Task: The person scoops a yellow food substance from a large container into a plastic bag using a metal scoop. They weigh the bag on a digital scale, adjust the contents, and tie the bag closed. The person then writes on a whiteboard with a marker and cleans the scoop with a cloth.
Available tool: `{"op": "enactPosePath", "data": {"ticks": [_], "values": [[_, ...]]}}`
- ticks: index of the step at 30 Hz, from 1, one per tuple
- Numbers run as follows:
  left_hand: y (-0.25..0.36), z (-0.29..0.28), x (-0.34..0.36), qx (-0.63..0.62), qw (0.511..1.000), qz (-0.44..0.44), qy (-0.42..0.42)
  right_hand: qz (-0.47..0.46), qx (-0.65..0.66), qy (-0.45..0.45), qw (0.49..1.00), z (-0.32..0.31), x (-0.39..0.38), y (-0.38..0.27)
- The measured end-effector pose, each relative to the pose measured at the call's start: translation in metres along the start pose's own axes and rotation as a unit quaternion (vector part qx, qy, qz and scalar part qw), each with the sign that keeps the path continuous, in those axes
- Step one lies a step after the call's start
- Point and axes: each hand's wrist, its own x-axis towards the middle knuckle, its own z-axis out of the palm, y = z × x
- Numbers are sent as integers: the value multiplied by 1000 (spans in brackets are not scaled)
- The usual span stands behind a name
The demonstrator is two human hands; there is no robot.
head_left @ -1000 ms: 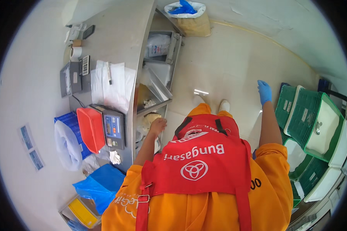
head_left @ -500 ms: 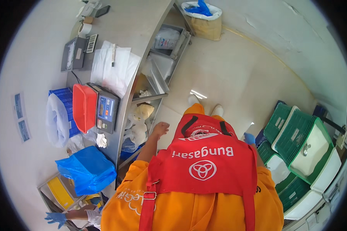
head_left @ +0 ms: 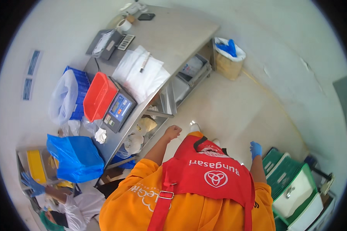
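Note:
My bare left hand (head_left: 172, 132) hangs beside the edge of the steel table (head_left: 181, 30), its fingers loosely bent and nothing visible in them. On the other side, my right hand (head_left: 255, 149) wears a blue glove. It hangs near the stacked green crates (head_left: 275, 169), fingers a little curled, with no object in sight. Closest on the table to my left hand is a digital scale (head_left: 120, 107) bearing a red plastic tray (head_left: 100, 96). White sheets (head_left: 154, 79) lie beside it, with a marker (head_left: 145, 62) on top.
A blue plastic bag (head_left: 75, 158) stands at the left, near a lined blue crate (head_left: 79, 88). Another person's gloved hand (head_left: 32, 184) reaches beside a yellow panel (head_left: 36, 165). A bin (head_left: 229, 65) stands beyond the table. Bins (head_left: 181, 88) fill the lower shelf.
My view has turned left, so the table and bin now sit further right. My right hand shows more fully, away from the crates. More of the other person is visible.

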Motion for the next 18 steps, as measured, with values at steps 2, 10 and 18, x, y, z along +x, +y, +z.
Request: {"op": "enactPosePath", "data": {"ticks": [2,10,18], "values": [[19,3,9,-10,1000,26,3,-53,-78,-20,995,12,6,-20],[-29,-22,20,-67,994,12,84,18,-74,-44,996,66,19,-57],[-147,-78,38,299,953,16,-42,31,-120,-15,992,126,13,-153]]}}
